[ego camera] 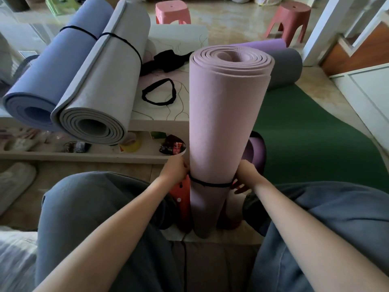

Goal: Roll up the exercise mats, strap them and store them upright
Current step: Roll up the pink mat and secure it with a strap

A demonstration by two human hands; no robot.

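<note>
Upright between the knees, the pink rolled mat (227, 114) looked soft and springy; left hand (175, 168) and right hand (246, 172) pinched its black strap (210, 183) low down.

We find no legible text, label, brand or number. The red-and-black packet (173, 146) on the shelf (84, 157) carries white printing, too blurred to read.
</note>
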